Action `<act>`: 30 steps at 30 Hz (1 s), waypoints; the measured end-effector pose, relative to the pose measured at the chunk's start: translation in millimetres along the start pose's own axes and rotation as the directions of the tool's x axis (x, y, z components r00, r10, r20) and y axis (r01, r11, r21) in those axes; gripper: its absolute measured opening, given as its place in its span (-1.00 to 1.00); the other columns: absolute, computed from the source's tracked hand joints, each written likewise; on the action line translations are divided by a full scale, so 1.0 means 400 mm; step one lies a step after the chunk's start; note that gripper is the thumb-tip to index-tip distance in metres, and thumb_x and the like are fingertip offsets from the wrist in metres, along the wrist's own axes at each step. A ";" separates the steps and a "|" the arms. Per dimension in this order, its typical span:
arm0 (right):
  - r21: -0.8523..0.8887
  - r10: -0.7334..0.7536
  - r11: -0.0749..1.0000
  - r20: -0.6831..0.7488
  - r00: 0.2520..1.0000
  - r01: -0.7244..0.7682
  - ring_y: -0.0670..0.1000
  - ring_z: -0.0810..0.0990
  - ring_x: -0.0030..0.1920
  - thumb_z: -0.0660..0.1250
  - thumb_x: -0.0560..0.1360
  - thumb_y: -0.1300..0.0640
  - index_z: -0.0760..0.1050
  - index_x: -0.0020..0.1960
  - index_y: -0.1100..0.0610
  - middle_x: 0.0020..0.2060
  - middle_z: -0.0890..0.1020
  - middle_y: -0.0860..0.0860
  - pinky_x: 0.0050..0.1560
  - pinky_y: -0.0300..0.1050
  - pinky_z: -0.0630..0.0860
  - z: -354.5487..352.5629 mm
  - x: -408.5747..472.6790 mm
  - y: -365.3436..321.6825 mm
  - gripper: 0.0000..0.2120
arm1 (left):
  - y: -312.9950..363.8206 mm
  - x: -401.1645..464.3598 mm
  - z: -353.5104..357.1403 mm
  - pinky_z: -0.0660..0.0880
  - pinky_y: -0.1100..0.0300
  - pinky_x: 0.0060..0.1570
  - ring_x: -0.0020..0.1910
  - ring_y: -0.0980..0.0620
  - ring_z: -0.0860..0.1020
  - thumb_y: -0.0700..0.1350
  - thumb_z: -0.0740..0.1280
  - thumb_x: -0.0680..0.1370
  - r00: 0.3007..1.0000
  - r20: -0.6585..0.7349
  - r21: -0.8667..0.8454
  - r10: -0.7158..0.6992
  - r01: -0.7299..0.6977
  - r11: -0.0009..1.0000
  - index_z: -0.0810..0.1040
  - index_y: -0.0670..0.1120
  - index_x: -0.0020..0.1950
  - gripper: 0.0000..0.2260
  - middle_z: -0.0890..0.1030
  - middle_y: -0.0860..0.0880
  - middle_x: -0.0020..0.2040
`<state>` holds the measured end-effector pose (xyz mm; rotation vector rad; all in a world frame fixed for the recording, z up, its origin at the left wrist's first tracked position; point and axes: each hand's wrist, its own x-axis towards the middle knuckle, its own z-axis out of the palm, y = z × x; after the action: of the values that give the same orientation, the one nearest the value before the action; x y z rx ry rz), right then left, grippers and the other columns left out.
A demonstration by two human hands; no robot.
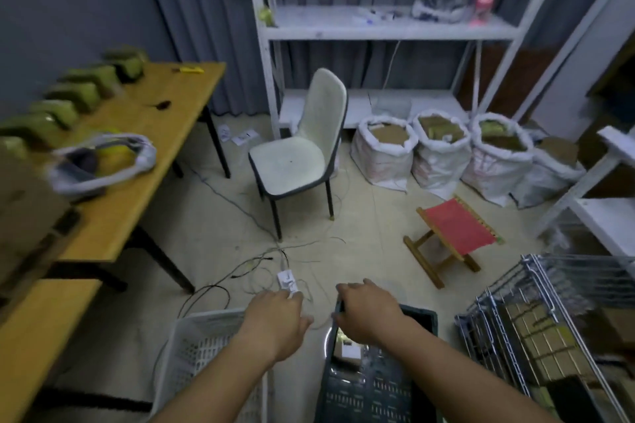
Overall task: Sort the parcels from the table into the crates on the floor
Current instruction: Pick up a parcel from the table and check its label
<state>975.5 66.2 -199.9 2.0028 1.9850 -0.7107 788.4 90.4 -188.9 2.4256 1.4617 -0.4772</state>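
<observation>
Early stage, by my judgement: green parcels [74,93] line the worktop [151,134]. Left hand [275,316] empty over white crate [202,347]; right hand [364,312] grips black crate [422,316] rim.

The fingers of the left hand [276,316] curl out of sight over the rim of the white crate [202,347], so whether they grip it cannot be told; the right hand [366,311] covers the far corner of the dark crate [385,385], its fingertips hidden behind the rim; both crates run off the bottom edge; far left of the hands, the green parcels [74,93] on the surface [144,154] are smeared by blur, their labels unreadable; the wire basket [549,319] right of the hands is cut by the edge.
</observation>
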 end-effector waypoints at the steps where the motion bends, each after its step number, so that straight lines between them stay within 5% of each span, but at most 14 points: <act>1: -0.020 -0.018 1.000 -0.017 1.000 0.018 0.19 0.34 0.44 0.17 0.63 -0.17 0.27 0.53 0.08 0.42 0.48 0.08 0.37 0.12 0.41 -0.035 -0.051 -0.048 -0.45 | -0.019 -0.071 -0.039 0.42 0.02 0.25 0.28 -0.13 0.48 0.20 0.08 0.65 0.999 -0.023 -0.003 -0.024 0.024 1.000 0.40 -0.02 0.42 -0.55 0.52 -0.10 0.35; 15: -0.247 -0.479 0.868 -0.196 0.855 0.430 0.17 0.33 0.51 0.18 0.64 -0.21 0.19 0.59 0.02 0.45 0.47 0.05 0.48 0.08 0.31 -0.264 -0.759 -0.826 -0.39 | -0.319 -1.125 -0.274 0.37 -0.10 0.31 0.29 -0.19 0.45 0.23 0.12 0.64 0.859 -0.324 -0.090 -0.396 0.389 0.917 0.44 -0.02 0.34 -0.57 0.52 -0.10 0.28; 21: -0.375 -0.667 0.718 -0.132 0.733 0.586 0.14 0.44 0.39 0.18 0.63 -0.22 0.25 0.54 0.04 0.37 0.52 0.04 0.25 0.03 0.48 -0.233 -0.925 -1.132 -0.42 | -0.426 -1.463 -0.205 0.31 -0.13 0.38 0.38 -0.21 0.37 0.24 0.14 0.63 0.734 -0.318 -0.255 -0.600 0.543 0.800 0.37 -0.02 0.46 -0.50 0.46 -0.10 0.40; 25: -0.432 -0.744 0.617 -0.047 0.666 0.658 0.12 0.51 0.30 0.19 0.63 -0.22 0.18 0.58 0.01 0.30 0.56 0.05 0.05 -0.02 0.50 -0.194 -0.978 -1.295 -0.39 | -0.484 -1.607 -0.166 0.38 -0.13 0.28 0.30 -0.22 0.44 0.25 0.17 0.61 0.645 -0.309 -0.296 -0.699 0.633 0.715 0.43 -0.03 0.36 -0.54 0.52 -0.12 0.30; 30: -0.453 -0.799 0.510 0.066 0.598 0.731 0.15 0.48 0.34 0.17 0.64 -0.20 0.20 0.58 0.06 0.32 0.55 0.09 0.05 -0.04 0.44 -0.153 -0.971 -1.443 -0.40 | -0.559 -1.691 -0.111 0.37 -0.11 0.26 0.30 -0.20 0.46 0.22 0.19 0.60 0.546 -0.280 -0.385 -0.790 0.689 0.613 0.42 -0.03 0.40 -0.54 0.52 -0.09 0.33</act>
<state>432.6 -211.4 140.8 0.8445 2.8236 -0.1731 300.5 -331.4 116.3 1.6468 2.5913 0.1209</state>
